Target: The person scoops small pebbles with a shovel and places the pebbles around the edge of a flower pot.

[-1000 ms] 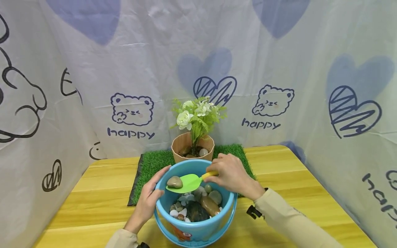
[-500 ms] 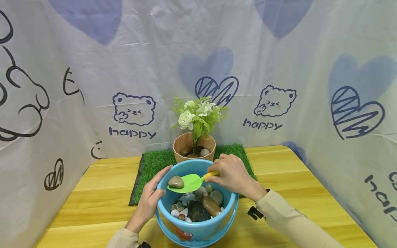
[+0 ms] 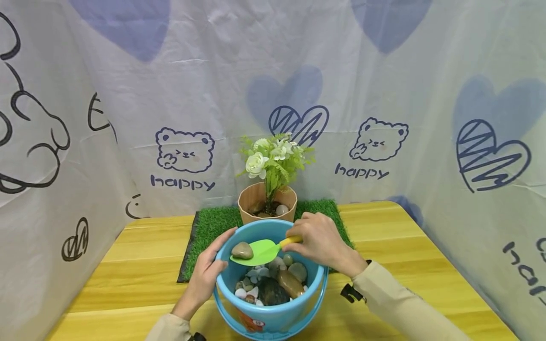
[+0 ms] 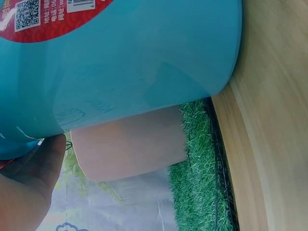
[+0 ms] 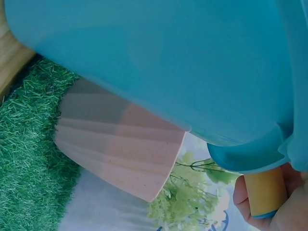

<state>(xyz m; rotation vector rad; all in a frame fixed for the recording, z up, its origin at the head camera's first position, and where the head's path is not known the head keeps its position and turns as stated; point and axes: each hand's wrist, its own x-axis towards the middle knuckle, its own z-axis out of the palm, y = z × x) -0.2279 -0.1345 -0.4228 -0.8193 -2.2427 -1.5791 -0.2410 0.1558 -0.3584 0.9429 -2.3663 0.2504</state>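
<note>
In the head view a blue bucket (image 3: 273, 312) stands on the table, with several stones (image 3: 273, 290) of mixed colours and sizes inside. My left hand (image 3: 204, 272) grips its left rim, thumb over the edge and fingers along the outside; the left wrist view shows part of this hand (image 4: 29, 185) against the bucket wall. With my right hand (image 3: 320, 239) I hold the yellow handle of a small trowel (image 3: 262, 251) over the bucket's opening. A smooth brown-grey stone (image 3: 242, 250) sits near the tip of its green blade. The right wrist view shows the handle (image 5: 264, 192) between my fingers.
Directly behind the bucket, a tan flowerpot (image 3: 251, 196) with white flowers (image 3: 256, 165) and a few stones stands on a green turf mat (image 3: 213, 227). The wooden table (image 3: 128, 270) extends to both sides. Printed cloth (image 3: 239, 57) hangs around the back and sides.
The whole head view has shifted very slightly. Both hands, the trowel and the stone on its blade keep their places relative to the bucket.
</note>
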